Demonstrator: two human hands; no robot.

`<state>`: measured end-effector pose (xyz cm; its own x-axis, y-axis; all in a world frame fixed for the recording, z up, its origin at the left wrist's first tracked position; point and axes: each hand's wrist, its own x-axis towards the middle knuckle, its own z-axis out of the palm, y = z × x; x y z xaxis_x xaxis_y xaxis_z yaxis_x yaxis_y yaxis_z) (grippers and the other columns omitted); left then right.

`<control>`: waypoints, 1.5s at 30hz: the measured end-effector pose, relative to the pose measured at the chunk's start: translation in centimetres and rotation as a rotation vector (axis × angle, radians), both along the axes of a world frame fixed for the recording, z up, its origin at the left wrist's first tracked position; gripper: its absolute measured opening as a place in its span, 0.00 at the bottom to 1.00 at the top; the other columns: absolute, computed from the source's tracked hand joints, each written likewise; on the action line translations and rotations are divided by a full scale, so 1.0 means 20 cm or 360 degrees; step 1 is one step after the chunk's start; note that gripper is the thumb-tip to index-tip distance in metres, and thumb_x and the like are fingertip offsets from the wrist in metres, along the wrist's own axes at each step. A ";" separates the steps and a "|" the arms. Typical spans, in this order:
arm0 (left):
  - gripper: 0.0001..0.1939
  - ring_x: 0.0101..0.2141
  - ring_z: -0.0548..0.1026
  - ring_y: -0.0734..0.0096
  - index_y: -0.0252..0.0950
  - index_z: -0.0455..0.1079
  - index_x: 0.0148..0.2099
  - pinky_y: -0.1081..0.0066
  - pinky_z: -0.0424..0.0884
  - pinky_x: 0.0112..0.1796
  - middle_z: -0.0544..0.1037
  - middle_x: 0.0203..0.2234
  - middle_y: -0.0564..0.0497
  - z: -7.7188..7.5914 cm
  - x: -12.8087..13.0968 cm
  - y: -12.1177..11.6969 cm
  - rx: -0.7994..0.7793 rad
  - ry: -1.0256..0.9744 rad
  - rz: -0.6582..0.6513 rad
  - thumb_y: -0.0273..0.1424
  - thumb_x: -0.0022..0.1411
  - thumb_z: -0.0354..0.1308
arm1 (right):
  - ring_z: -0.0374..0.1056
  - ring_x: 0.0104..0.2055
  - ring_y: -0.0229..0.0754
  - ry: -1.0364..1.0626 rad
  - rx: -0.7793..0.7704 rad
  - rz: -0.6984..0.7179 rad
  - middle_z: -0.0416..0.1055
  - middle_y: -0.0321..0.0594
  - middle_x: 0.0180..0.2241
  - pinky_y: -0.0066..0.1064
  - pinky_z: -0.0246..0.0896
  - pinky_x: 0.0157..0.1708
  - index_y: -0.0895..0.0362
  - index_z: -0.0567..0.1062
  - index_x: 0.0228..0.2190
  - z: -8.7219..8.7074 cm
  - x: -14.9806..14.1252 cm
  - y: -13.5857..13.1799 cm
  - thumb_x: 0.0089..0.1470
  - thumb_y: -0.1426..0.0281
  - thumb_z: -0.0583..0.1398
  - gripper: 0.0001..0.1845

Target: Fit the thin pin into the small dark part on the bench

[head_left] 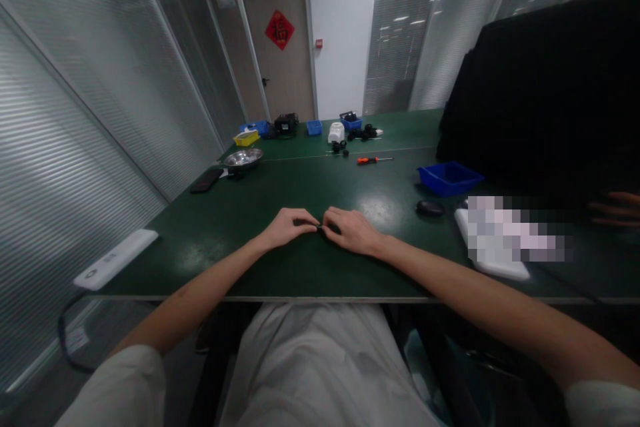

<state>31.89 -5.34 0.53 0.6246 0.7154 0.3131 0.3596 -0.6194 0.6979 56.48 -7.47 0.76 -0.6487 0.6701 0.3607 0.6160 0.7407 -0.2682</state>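
Note:
Low over the green table, my left hand [286,227] and my right hand [353,229] meet fingertip to fingertip. Between them is a small dark piece [320,229], pinched by the thumb and fingers of both hands. Its kind is too small to make out, and the fingertips cover part of it. The fingers of my right hand curl over its side of the piece.
The green table [280,275] bears a white power strip [116,259], a phone [207,180], a metal bowl [243,159], an orange-handled screwdriver [369,161], a blue tray [450,179] and a mouse [430,208]. Another person's hand [619,210] shows at the right.

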 end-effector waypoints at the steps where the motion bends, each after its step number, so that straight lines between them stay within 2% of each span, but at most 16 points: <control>1: 0.12 0.41 0.78 0.63 0.35 0.82 0.45 0.67 0.71 0.46 0.81 0.41 0.44 0.00 0.00 0.00 -0.0015 -0.0013 0.0004 0.36 0.64 0.65 | 0.66 0.35 0.39 -0.0002 0.0001 0.0005 0.71 0.38 0.39 0.29 0.50 0.32 0.54 0.71 0.40 0.00 0.00 0.00 0.65 0.66 0.57 0.06; 13: 0.13 0.42 0.79 0.63 0.34 0.82 0.46 0.68 0.73 0.44 0.82 0.42 0.44 -0.05 0.00 0.03 -0.0185 -0.0098 0.0086 0.37 0.63 0.66 | 0.66 0.36 0.39 0.0060 -0.0037 0.0046 0.70 0.39 0.39 0.29 0.53 0.34 0.55 0.68 0.41 -0.04 0.00 0.03 0.67 0.65 0.55 0.06; 21: 0.14 0.42 0.78 0.63 0.34 0.82 0.46 0.67 0.73 0.45 0.81 0.42 0.44 -0.01 0.00 0.01 -0.0271 -0.0058 0.0030 0.37 0.63 0.66 | 0.67 0.36 0.39 0.0009 -0.0041 0.0032 0.71 0.39 0.39 0.29 0.54 0.34 0.54 0.70 0.40 -0.02 0.00 0.01 0.66 0.66 0.57 0.05; 25: 0.14 0.44 0.78 0.62 0.34 0.81 0.46 0.66 0.72 0.47 0.80 0.44 0.44 -0.01 -0.02 0.04 -0.0257 -0.0118 0.0070 0.38 0.64 0.64 | 0.68 0.36 0.39 0.0026 -0.0043 0.0041 0.72 0.39 0.40 0.30 0.54 0.34 0.54 0.71 0.41 -0.01 0.00 0.01 0.64 0.66 0.57 0.06; 28: 0.15 0.43 0.77 0.62 0.36 0.81 0.48 0.66 0.72 0.46 0.80 0.44 0.45 -0.01 -0.03 0.08 -0.0217 -0.0062 0.0185 0.39 0.65 0.64 | 0.68 0.36 0.39 0.0161 -0.0057 0.0049 0.72 0.39 0.38 0.30 0.56 0.35 0.54 0.72 0.39 0.00 0.01 0.00 0.63 0.67 0.58 0.05; 31: 0.15 0.41 0.77 0.63 0.36 0.82 0.47 0.67 0.71 0.44 0.80 0.42 0.45 -0.01 -0.03 0.14 -0.0130 0.0024 0.0242 0.39 0.64 0.64 | 0.67 0.35 0.40 0.0445 -0.0015 0.0001 0.72 0.39 0.35 0.31 0.58 0.36 0.55 0.72 0.35 0.01 0.01 0.01 0.64 0.65 0.57 0.07; 34: 0.14 0.41 0.77 0.63 0.36 0.82 0.46 0.68 0.71 0.44 0.80 0.42 0.45 -0.03 0.00 0.17 -0.0063 0.0073 0.0179 0.38 0.63 0.65 | 0.67 0.34 0.40 0.0736 0.0016 -0.0166 0.72 0.39 0.33 0.31 0.60 0.36 0.55 0.71 0.33 0.01 -0.01 0.07 0.65 0.63 0.56 0.10; 37: 0.13 0.42 0.76 0.63 0.37 0.82 0.46 0.68 0.70 0.45 0.79 0.41 0.45 -0.04 0.02 0.18 -0.0012 0.0126 0.0112 0.38 0.64 0.65 | 0.68 0.34 0.41 0.0919 0.0090 -0.0343 0.73 0.40 0.33 0.32 0.61 0.36 0.55 0.71 0.33 0.02 -0.05 0.21 0.64 0.62 0.55 0.11; 42: 0.15 0.44 0.75 0.64 0.36 0.81 0.49 0.68 0.70 0.46 0.78 0.44 0.44 -0.02 0.01 0.15 0.0000 0.0107 0.0082 0.39 0.70 0.58 | 0.68 0.33 0.41 0.0960 0.0133 -0.0646 0.74 0.40 0.33 0.32 0.61 0.38 0.55 0.72 0.32 0.01 -0.08 0.47 0.63 0.63 0.56 0.12; 45: 0.16 0.46 0.75 0.64 0.37 0.79 0.53 0.67 0.70 0.47 0.78 0.47 0.44 0.01 -0.01 0.11 0.0012 0.0127 0.0000 0.39 0.69 0.59 | 0.67 0.33 0.41 0.0873 0.0148 -0.0649 0.73 0.40 0.33 0.32 0.60 0.38 0.56 0.72 0.32 -0.01 -0.07 0.51 0.63 0.62 0.56 0.12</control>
